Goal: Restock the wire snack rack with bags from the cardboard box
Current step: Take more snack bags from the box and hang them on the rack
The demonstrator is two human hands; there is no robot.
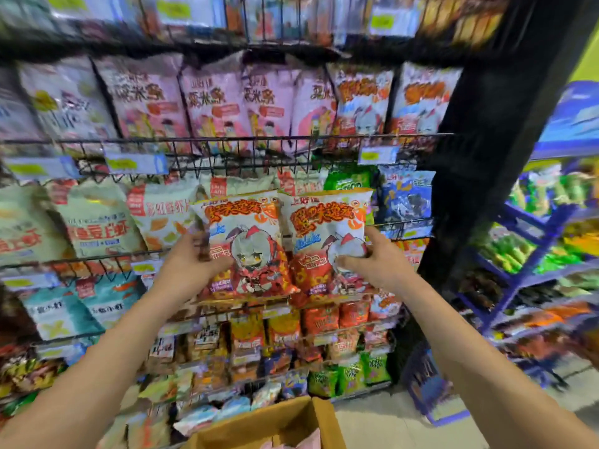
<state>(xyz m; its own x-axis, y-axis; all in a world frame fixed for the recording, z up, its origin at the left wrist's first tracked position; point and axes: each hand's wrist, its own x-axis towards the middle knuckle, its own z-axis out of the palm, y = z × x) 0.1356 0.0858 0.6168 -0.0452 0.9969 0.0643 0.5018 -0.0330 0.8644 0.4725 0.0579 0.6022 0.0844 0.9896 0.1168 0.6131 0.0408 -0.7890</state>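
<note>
While the box (269,426) at six o'clock seemingly held more, each hand, left (191,257) and right (372,257), grasped a bag, left bag (246,244) and right bag (327,234), before the nearly full rack (227,147).

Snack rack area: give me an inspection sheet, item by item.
Surface: wire snack rack, tiers mostly full; picture blurred.
Job's things: two matching red-and-white bags, left bag and right bag, held up side by side before the middle tier; cardboard box open below, contents unclear.
Clutter: nothing seen.
Hands: left hand grips the left bag; right hand grips the right bag.
Cables: nothing seen.
Surroundings: black post; blue shelf unit of snacks at right.
</note>
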